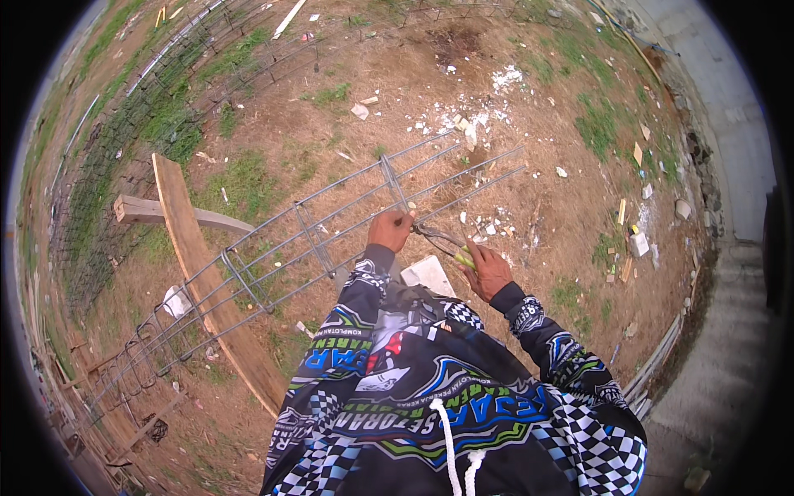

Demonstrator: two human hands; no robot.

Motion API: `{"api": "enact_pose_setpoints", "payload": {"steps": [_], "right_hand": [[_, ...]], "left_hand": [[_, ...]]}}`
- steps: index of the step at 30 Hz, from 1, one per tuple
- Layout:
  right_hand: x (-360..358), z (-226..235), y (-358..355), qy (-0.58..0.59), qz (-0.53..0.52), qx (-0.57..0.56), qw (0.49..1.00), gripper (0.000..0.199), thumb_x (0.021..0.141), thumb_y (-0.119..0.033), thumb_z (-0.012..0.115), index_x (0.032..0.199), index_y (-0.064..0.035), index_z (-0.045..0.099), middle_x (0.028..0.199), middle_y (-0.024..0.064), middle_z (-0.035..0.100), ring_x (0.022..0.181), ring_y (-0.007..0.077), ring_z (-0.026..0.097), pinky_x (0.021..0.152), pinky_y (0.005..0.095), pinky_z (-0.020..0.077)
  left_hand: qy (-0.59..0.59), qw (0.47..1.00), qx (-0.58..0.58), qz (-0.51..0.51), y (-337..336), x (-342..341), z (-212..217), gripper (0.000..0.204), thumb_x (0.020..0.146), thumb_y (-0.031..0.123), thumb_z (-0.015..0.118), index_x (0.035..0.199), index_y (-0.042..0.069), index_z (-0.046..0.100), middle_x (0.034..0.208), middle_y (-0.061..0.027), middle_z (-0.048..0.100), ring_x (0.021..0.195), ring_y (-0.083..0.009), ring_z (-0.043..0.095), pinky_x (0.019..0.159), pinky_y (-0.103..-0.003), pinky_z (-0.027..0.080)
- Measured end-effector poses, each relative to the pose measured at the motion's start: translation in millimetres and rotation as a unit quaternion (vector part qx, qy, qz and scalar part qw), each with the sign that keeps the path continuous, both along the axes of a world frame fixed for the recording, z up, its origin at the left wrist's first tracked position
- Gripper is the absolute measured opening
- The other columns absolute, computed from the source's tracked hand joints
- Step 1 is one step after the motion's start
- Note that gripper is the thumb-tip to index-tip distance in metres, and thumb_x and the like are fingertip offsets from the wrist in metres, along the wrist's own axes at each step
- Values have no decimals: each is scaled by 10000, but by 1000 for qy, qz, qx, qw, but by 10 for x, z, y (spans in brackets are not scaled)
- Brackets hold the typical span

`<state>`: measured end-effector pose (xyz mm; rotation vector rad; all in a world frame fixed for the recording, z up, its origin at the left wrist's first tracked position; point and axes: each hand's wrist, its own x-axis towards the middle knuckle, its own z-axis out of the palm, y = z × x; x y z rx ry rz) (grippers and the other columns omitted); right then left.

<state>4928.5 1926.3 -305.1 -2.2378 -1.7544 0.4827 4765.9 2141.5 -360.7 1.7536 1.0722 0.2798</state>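
Note:
A long rebar cage (310,233), made of thin steel bars with square stirrups, slants from the lower left up to the centre. My left hand (390,231) is closed at its near bar, beside a stirrup; the fingertips are partly hidden. In my right hand (488,273) is a pair of pincers (442,239) with yellow-green grips. Their jaws meet the cage right by my left fingers. Any wire between the jaws is too small to make out.
A wooden plank (192,240) lies under the cage, across a squared timber (141,210). Wire mesh (116,165) spreads at the far left. White rubble (475,124) is scattered ahead. A pale block (428,276) sits close to me, and a concrete strip (736,165) runs along the right.

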Motion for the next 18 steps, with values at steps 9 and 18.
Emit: {"api": "enact_pose_setpoints", "payload": {"steps": [9,18], "right_hand": [[10,-150,-50,765,-184,-267,556,384,957,-410,538,1044,-36,537,727,79,585,586,185,582,526,324,499],[-132,1,-89,753,-219,-242,571,335,874,-300,679,997,-25,532,714,78,606,561,172,612,506,293,515]], "left_hand": [[7,998,54,37,-48,10,196,437,852,409,625,709,-5,617,657,-202,604,647,-394,581,608,-452,443],[-32,999,-17,-4,-625,-232,575,271,889,245,651,800,-11,663,668,-128,639,597,-183,606,560,-318,452]]}}
